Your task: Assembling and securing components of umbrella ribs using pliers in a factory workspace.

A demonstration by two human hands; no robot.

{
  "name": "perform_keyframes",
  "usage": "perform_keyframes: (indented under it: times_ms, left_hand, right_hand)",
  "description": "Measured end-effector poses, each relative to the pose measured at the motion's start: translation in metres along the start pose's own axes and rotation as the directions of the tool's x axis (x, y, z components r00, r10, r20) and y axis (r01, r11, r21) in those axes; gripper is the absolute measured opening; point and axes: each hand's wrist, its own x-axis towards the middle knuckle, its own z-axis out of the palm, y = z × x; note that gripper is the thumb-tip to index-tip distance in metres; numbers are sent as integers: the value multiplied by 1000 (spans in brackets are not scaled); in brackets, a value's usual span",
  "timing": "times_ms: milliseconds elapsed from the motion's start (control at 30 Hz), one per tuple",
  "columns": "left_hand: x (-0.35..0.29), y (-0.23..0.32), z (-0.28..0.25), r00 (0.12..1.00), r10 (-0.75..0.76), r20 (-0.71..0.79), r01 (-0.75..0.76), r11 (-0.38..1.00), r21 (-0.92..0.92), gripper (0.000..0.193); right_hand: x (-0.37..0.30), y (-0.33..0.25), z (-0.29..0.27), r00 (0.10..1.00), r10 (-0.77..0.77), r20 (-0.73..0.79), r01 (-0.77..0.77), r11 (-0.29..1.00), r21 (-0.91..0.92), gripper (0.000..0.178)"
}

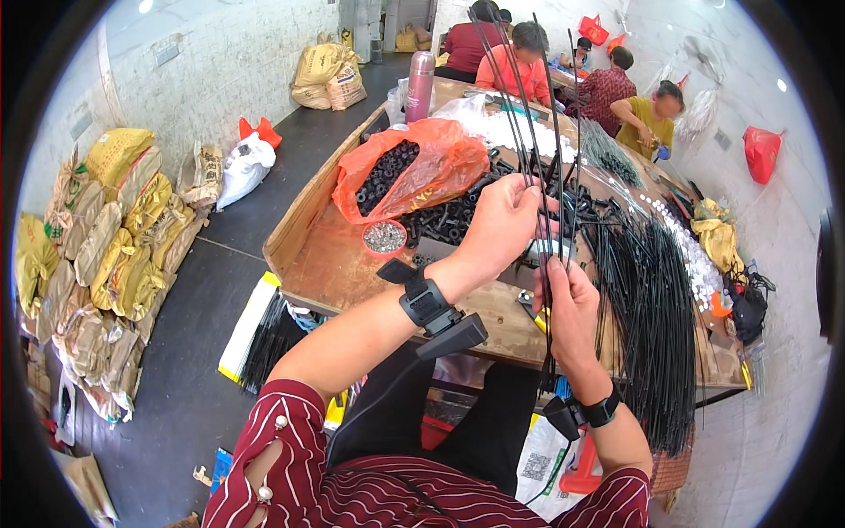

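1. The wooden table (299,251) is the largest thing here; the orange bag lies on it and serves as the landmark below.
2. A stack of sacks (114,246), yellow and tan, stands on the floor well to the left of the orange bag.
3. A thick sheaf of black rods (647,326) lies well to the right of the orange bag, its ends hanging past the table's near edge.
4. The orange bag (444,154) gapes toward its left side and holds dark ring-like parts.
5. The held rods (547,343), a few long, thin black ones, stand roughly upright to the right of the orange bag, raised in front of the person; their exact count is hard to tell.
6. The left hand (509,227), right of the orange bag and nearer the person, has its fingers curled around the held rods. The right hand (570,304), lower and farther right, pinches them further down. Neither grip is released. The step in hand looks like gathering or evening up these rods; the next move probably calls for one hand to keep them together while the other slides along or regrips.
7. A red bowl (385,254) of small metallic pieces sits just below the orange bag.
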Motion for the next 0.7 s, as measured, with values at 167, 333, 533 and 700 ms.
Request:
perform_keyframes:
  times_ms: [167,333,533,700]
  left_hand:
    - [-1,-1,3,1000,-3,-5,3,1000,4,21]
    - [1,0,4,1000,-7,3,7,998,61,19]
    - [1,-3,5,1000,8,-30,-5,996,89,16]
    - [-4,3,11,999,1,-34,3,996,92,15]
  right_hand:
    - [-3,6,-4,1000,-16,-4,16,1000,5,21]
    - [-4,9,-5,1000,-13,-2,13,1000,5,20]
    - [-3,13,-5,1000,4,-6,-4,999,34,20]
    - [-7,14,-5,999,-21,43,21,1000,-10,21]
